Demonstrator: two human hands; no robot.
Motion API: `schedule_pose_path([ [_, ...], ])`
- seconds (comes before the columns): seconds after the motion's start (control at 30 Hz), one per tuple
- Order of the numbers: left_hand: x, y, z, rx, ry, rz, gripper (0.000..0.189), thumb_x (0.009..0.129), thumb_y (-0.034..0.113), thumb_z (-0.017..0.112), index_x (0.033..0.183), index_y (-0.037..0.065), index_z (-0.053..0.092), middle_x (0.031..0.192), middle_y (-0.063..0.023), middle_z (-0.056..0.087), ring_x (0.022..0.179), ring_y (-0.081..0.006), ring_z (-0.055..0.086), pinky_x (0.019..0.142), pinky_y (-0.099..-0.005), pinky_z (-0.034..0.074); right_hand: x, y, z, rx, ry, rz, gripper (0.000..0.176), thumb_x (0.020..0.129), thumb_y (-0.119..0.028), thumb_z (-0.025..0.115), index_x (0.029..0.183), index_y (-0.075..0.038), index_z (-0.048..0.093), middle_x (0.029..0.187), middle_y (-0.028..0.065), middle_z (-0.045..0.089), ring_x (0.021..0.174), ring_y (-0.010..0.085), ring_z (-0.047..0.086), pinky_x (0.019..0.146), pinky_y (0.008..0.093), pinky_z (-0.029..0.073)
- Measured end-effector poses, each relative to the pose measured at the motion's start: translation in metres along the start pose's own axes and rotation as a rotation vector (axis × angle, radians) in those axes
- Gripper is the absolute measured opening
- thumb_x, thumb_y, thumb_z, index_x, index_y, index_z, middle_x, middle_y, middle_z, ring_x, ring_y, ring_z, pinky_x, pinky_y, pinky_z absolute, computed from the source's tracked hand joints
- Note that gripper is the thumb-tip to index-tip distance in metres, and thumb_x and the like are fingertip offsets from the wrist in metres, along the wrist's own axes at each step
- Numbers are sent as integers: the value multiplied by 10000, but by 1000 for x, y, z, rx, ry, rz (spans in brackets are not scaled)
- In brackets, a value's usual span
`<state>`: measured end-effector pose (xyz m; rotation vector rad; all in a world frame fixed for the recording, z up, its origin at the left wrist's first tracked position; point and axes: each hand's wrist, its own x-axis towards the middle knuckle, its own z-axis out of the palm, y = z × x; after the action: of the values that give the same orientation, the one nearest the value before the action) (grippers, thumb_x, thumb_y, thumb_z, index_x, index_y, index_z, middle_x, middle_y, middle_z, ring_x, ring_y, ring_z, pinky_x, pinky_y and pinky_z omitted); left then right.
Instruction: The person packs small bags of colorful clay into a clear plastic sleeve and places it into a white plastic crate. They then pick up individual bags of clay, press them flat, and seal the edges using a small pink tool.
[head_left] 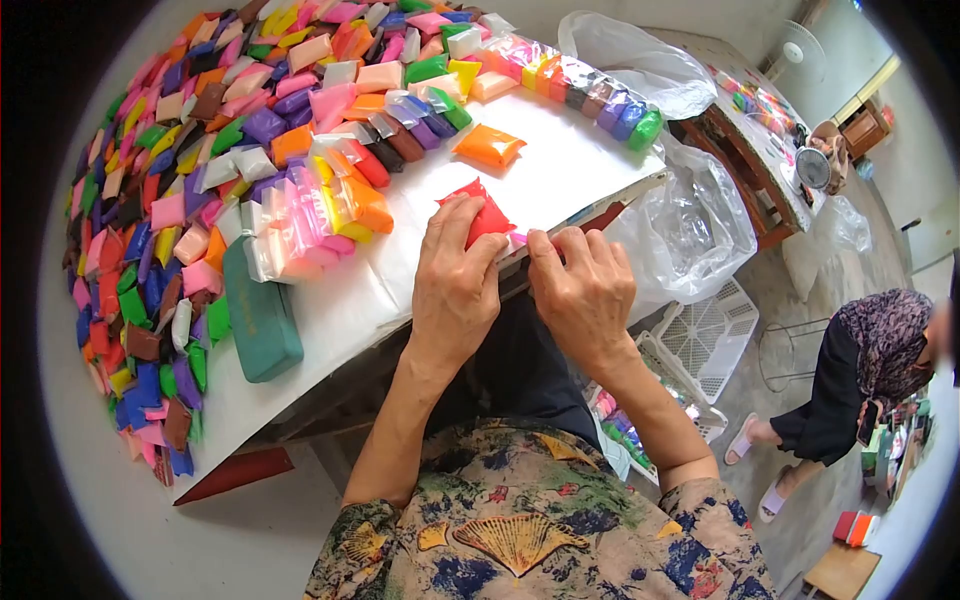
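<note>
My left hand (455,275) is closed on a small red packet (487,218), thumb and fingers pinching it near the table's front edge. Beside it my right hand (585,280) has its fingers curled in a pinch, with a small bright pink bit (518,238) showing at the fingertips; I cannot tell what it is. An orange packet (489,147) lies on the white tabletop (400,235) just beyond the red one. To the left is a clear-wrapped bundle of pink, yellow and orange packets (320,215), and against it rests a green case (258,318).
A large heap of coloured packets (190,190) covers the table's left and back. A row of wrapped packets (575,90) lies along the far side. Clear plastic bags (690,220) hang at the right edge, above white baskets (710,335). Another person (850,370) is at the right.
</note>
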<state>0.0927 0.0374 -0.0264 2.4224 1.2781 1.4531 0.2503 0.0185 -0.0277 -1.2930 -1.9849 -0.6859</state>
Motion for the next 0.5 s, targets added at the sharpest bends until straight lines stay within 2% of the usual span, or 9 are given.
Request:
schedule_pose_path([
  [0.17, 2, -1, -2, -27, -14, -7, 199, 772, -68, 656, 953, 13, 678, 1256, -200, 600, 1216, -412, 537, 1045, -472, 435, 0, 0, 2, -26, 27, -51, 224, 773, -112, 627, 974, -23, 672, 799, 65, 566, 702, 216, 529, 598, 358, 367],
  [0.5, 6, -2, -5, -51, -52, -23, 126, 795, -65, 655, 909, -10, 657, 1225, -188, 627, 1197, -390, 565, 1043, -454, 442, 26, 25, -6, 54, -125, -220, 136, 762, -137, 640, 866, -50, 656, 776, 59, 567, 739, 218, 566, 674, 370, 414],
])
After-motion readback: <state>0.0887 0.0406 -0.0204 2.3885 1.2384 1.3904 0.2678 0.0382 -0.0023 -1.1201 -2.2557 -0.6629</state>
